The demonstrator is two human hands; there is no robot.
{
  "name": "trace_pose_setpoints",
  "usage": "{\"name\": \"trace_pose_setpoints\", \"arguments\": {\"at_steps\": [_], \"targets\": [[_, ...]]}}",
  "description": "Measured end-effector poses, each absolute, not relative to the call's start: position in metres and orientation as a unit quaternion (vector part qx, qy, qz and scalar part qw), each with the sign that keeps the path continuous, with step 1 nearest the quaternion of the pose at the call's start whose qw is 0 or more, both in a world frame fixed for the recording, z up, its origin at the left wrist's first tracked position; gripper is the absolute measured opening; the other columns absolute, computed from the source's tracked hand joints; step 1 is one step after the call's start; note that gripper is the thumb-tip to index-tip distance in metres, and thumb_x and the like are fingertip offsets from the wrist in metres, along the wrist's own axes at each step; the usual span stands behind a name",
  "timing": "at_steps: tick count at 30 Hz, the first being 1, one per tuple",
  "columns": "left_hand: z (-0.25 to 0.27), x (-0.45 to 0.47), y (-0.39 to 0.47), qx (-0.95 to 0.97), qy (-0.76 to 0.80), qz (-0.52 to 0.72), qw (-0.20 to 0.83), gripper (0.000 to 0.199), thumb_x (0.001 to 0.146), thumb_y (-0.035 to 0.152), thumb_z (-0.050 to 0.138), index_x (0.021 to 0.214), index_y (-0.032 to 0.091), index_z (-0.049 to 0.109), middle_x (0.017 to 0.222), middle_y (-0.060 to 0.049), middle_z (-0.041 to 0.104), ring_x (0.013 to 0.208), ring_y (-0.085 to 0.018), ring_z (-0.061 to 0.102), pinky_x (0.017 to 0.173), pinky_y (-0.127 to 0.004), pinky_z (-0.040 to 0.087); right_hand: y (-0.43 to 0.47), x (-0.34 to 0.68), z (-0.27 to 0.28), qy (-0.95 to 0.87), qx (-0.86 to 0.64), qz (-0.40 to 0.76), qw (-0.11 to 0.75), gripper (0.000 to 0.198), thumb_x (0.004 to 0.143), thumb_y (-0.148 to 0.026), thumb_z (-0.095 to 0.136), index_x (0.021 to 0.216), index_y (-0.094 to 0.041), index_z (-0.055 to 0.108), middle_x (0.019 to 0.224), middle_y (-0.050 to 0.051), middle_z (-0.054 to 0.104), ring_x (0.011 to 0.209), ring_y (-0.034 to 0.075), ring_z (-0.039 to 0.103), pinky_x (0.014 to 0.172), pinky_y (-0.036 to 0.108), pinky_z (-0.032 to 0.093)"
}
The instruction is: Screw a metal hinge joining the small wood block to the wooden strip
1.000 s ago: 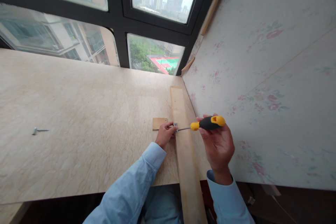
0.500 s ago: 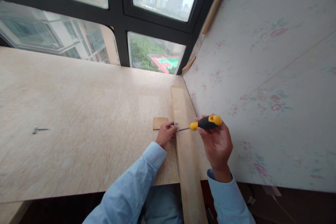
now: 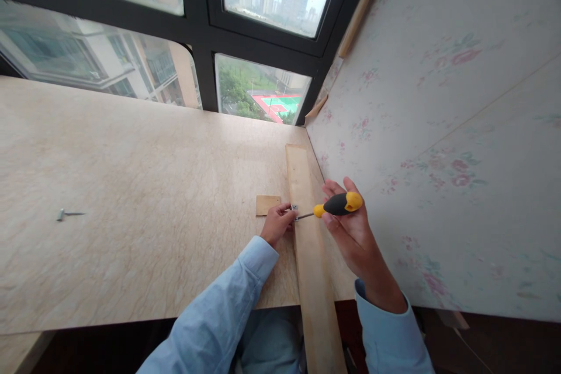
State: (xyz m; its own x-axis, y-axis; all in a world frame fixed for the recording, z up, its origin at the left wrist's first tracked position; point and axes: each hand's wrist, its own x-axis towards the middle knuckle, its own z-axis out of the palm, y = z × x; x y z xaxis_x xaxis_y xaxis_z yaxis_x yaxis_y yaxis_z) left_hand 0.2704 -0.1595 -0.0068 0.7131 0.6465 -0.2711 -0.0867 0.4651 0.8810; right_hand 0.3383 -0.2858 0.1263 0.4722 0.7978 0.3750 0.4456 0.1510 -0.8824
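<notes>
The screwdriver [image 3: 336, 205], with a black and yellow handle, lay nearly level above the long wooden strip [image 3: 312, 257], its handle out to the right and its thin metal shaft reaching left to a small metal bracket [image 3: 293, 208] at the strip's left edge. The tip met the bracket, though the exact point of contact was too small to make out. The right hand [image 3: 350, 228] had the handle in a loose, half-open hold: the thumb and fingertips pinched it while the other fingers stood spread rather than wrapped round. The left hand [image 3: 276, 225] was curled closed at the bracket, fingertips pressed against it or against something tiny there; what it pinched could not be told. Both arms wore light blue sleeves [image 3: 219, 315].

Just left of the bracket, touching or nearly touching the strip, a small square scrap of thin wood [image 3: 267, 204] lay flat on the bench [image 3: 131, 198]. The strip ran from near the window corner toward the person and overhung the bench's near edge. It lay close along a wall panel [image 3: 438, 146] covered with pale floral paper, which rose at the bench's right side.

Well apart from the hands, far to the left on the marbled beige surface, a single screw [image 3: 65, 214] lay on its side. Beyond the bench stood a dark-framed window [image 3: 199, 29] showing buildings and a red and green sports court outside.
</notes>
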Motion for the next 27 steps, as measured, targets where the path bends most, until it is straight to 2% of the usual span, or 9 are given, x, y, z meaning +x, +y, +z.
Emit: {"name": "trace_pose_setpoints", "arguments": {"at_steps": [3, 6, 9, 13, 15, 17, 21, 23, 27], "targets": [[-0.003, 0.269, -0.16, 0.458, 0.299, 0.232, 0.804, 0.038, 0.068, 0.031, 0.072, 0.101, 0.013, 0.073, 0.076, -0.004, 0.07, 0.063, -0.014, 0.063, 0.054, -0.021, 0.046, -0.286, 0.335, 0.129, -0.482, -0.672, 0.139, 0.545, 0.06, 0.091, -0.039, 0.061, 0.143, -0.032, 0.033, 0.123, 0.007, 0.064, 0.115, 0.023, 0.063, 0.101, 0.046, 0.049], [0.002, 0.267, -0.161, 0.452, 0.294, 0.231, 0.81, 0.037, 0.067, 0.032, 0.074, 0.099, 0.013, 0.073, 0.075, -0.004, 0.07, 0.062, -0.014, 0.062, 0.053, -0.021, 0.045, -0.278, 0.338, 0.126, -0.437, -0.746, -0.016, 0.502, 0.055, 0.075, -0.05, 0.075, 0.119, -0.024, 0.055, 0.097, 0.006, 0.069, 0.094, 0.025, 0.067, 0.094, 0.046, 0.052], [0.003, 0.267, -0.161, 0.461, 0.297, 0.233, 0.803, 0.036, 0.068, 0.033, 0.074, 0.098, 0.013, 0.073, 0.074, -0.004, 0.069, 0.061, -0.013, 0.06, 0.052, -0.02, 0.044, -0.27, 0.343, 0.12, -0.424, -0.748, -0.061, 0.507, 0.061, 0.074, -0.058, 0.073, 0.117, -0.022, 0.051, 0.107, 0.01, 0.066, 0.101, 0.027, 0.064, 0.095, 0.047, 0.051], [-0.001, 0.269, -0.16, 0.465, 0.298, 0.233, 0.8, 0.036, 0.068, 0.032, 0.071, 0.099, 0.013, 0.073, 0.074, -0.003, 0.069, 0.058, -0.012, 0.059, 0.052, -0.021, 0.045, -0.272, 0.342, 0.118, -0.467, -0.669, 0.122, 0.566, 0.063, 0.089, -0.045, 0.061, 0.139, -0.028, 0.027, 0.133, 0.011, 0.056, 0.125, 0.022, 0.055, 0.107, 0.047, 0.044], [-0.002, 0.27, -0.16, 0.457, 0.299, 0.233, 0.804, 0.037, 0.068, 0.03, 0.071, 0.1, 0.014, 0.073, 0.075, -0.003, 0.07, 0.059, -0.012, 0.06, 0.052, -0.021, 0.045, -0.276, 0.34, 0.121, -0.475, -0.642, 0.19, 0.571, 0.062, 0.091, -0.041, 0.059, 0.14, -0.031, 0.024, 0.138, 0.01, 0.055, 0.129, 0.021, 0.053, 0.108, 0.046, 0.043], [-0.001, 0.27, -0.161, 0.452, 0.298, 0.234, 0.807, 0.037, 0.067, 0.03, 0.071, 0.101, 0.014, 0.073, 0.076, -0.003, 0.07, 0.061, -0.013, 0.061, 0.053, -0.021, 0.046, -0.278, 0.338, 0.125, -0.465, -0.663, 0.191, 0.555, 0.06, 0.089, -0.043, 0.062, 0.139, -0.029, 0.031, 0.128, 0.01, 0.064, 0.122, 0.022, 0.059, 0.104, 0.046, 0.047], [0.003, 0.268, -0.161, 0.464, 0.296, 0.233, 0.802, 0.031, 0.069, 0.03, 0.071, 0.095, 0.014, 0.074, 0.069, -0.002, 0.067, 0.057, -0.011, 0.057, 0.051, -0.019, 0.043, -0.272, 0.339, 0.124, -0.376, -0.776, 0.01, 0.507, 0.067, 0.071, -0.053, 0.077, 0.124, -0.024, 0.05, 0.092, 0.007, 0.075, 0.089, 0.029, 0.073, 0.086, 0.047, 0.056], [0.003, 0.268, -0.16, 0.468, 0.299, 0.232, 0.799, 0.029, 0.068, 0.03, 0.072, 0.093, 0.013, 0.074, 0.066, -0.001, 0.065, 0.056, -0.011, 0.057, 0.05, -0.019, 0.043, -0.268, 0.341, 0.121, -0.352, -0.786, -0.036, 0.506, 0.073, 0.067, -0.057, 0.079, 0.125, -0.022, 0.05, 0.086, 0.007, 0.075, 0.083, 0.03, 0.073, 0.084, 0.048, 0.057], [-0.001, 0.269, -0.16, 0.455, 0.295, 0.231, 0.808, 0.035, 0.068, 0.03, 0.072, 0.098, 0.014, 0.073, 0.075, -0.003, 0.069, 0.06, -0.013, 0.061, 0.052, -0.021, 0.045, -0.27, 0.342, 0.12, -0.42, -0.704, 0.103, 0.564, 0.079, 0.083, -0.051, 0.067, 0.144, -0.027, 0.023, 0.124, 0.012, 0.066, 0.12, 0.025, 0.061, 0.102, 0.047, 0.048]]}}
